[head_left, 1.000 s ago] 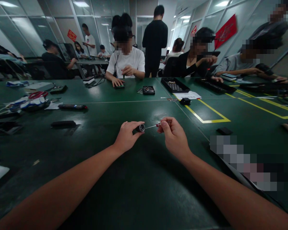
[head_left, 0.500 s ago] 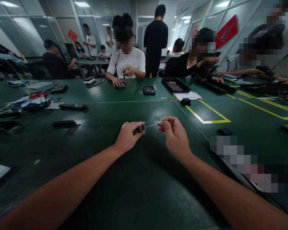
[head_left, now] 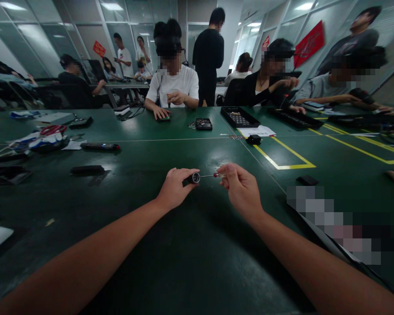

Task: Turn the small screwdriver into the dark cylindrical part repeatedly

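Over the green table, my left hand [head_left: 174, 189] is closed around a short black cylinder [head_left: 194, 178] with a silver-rimmed round end facing me and to the right. Its exact kind is not clear. My right hand [head_left: 243, 190] pinches the handle of a small screwdriver [head_left: 218, 175], which looks clear with a red collar. The thin metal shaft points left and meets the cylinder's rimmed end. Whether the tip is inside or only touching the rim, I cannot tell.
A black case [head_left: 87, 169] and a dark pen-shaped tool [head_left: 100, 146] lie to the left. Farther off are a black box [head_left: 253, 139], a parts tray [head_left: 239, 117] and yellow tape [head_left: 295, 166]. A co-worker [head_left: 174, 85] in white sits opposite.
My right fingers have shifted around the screwdriver handle, and its shaft now lies flatter. The cylinder has dipped slightly. My left hand keeps its grip.
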`<state>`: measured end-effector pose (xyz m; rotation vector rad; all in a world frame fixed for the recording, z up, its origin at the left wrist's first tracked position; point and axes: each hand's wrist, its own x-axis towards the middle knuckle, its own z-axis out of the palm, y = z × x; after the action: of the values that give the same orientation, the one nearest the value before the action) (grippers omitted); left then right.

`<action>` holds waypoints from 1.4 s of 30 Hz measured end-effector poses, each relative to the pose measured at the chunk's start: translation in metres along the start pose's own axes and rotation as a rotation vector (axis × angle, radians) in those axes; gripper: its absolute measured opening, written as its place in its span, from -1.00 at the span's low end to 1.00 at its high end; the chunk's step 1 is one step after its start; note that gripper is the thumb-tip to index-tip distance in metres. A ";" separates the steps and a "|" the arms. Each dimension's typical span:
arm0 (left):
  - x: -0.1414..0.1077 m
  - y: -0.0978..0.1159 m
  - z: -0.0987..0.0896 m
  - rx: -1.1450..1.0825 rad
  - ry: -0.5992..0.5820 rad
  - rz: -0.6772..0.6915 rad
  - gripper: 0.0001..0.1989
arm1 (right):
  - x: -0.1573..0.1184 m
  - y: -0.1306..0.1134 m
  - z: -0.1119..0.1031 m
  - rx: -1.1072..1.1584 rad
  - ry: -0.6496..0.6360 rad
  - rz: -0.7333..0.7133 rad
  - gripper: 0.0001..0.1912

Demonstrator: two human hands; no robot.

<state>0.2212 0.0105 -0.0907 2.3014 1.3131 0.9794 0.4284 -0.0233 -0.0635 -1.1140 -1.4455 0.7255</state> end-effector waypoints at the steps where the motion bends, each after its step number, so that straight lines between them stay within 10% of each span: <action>1: 0.000 0.000 0.000 -0.001 -0.006 0.003 -0.63 | 0.000 0.000 0.000 -0.024 0.009 0.001 -0.61; 23: 0.001 -0.004 0.003 0.021 0.013 0.005 -0.62 | 0.000 0.007 0.005 -0.023 0.058 -0.011 -0.74; 31: 0.003 -0.007 -0.007 0.102 0.025 0.060 -0.61 | 0.022 0.026 0.000 0.518 0.122 0.403 -0.67; 42: 0.003 -0.009 -0.004 0.081 -0.008 0.011 -0.60 | 0.015 0.024 0.002 0.245 0.119 0.172 -0.70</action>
<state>0.2139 0.0171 -0.0918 2.3727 1.3617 0.9355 0.4327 -0.0003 -0.0801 -1.0792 -1.1363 0.9159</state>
